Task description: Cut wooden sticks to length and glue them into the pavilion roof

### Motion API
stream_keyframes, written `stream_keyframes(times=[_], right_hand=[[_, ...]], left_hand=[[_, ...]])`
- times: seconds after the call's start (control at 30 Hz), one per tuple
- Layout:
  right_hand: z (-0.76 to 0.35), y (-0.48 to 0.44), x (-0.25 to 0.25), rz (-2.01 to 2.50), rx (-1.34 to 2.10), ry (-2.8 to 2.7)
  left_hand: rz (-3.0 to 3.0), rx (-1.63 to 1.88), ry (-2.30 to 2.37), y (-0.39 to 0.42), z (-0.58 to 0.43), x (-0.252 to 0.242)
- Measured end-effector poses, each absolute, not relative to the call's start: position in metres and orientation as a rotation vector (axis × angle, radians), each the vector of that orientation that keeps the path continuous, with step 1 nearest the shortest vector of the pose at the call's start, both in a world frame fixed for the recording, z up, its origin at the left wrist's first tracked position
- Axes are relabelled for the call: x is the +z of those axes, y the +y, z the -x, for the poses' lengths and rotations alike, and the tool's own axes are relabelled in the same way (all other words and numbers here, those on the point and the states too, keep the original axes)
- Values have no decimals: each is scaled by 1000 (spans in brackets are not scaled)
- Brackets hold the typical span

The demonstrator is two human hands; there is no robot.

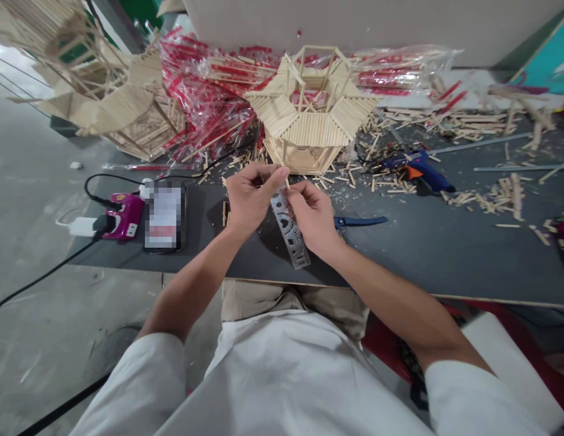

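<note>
My left hand (251, 197) is closed, thumb and index finger pinching a short thin wooden stick (286, 180) near its upper end. Close beside it, my right hand (312, 215) is also closed, its fingertips at the stick's lower end. A stencil ruler (291, 237) with cut-out shapes slants down below the fingers; whether the right hand also grips it is hidden. Just beyond the hands stands a many-sided wooden stick model (315, 130) with a sloping roof and an open frame on top. Blue-handled cutters (361, 222) lie partly hidden behind my right hand.
A blue hot glue gun (420, 169) lies right among scattered stick offcuts (472, 197). Red-and-clear plastic packs of sticks (204, 91) line the back. A larger stick model (122, 115) stands at left. A phone (164, 218) and a purple power strip (127, 217) with cords sit front left.
</note>
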State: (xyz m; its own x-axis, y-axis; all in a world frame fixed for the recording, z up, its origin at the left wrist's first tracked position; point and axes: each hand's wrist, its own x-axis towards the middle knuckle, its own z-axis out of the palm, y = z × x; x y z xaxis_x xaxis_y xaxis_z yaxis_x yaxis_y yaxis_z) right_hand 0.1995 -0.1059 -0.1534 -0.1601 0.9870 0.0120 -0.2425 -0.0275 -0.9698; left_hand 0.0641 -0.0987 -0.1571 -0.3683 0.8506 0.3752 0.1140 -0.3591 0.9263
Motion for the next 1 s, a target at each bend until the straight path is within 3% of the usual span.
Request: stream_keyframes(times=[1.0], right_hand=[[-196, -109, -153, 923, 1434, -1096]], left_hand=[[-1354, 1773, 1351, -100, -67, -156]])
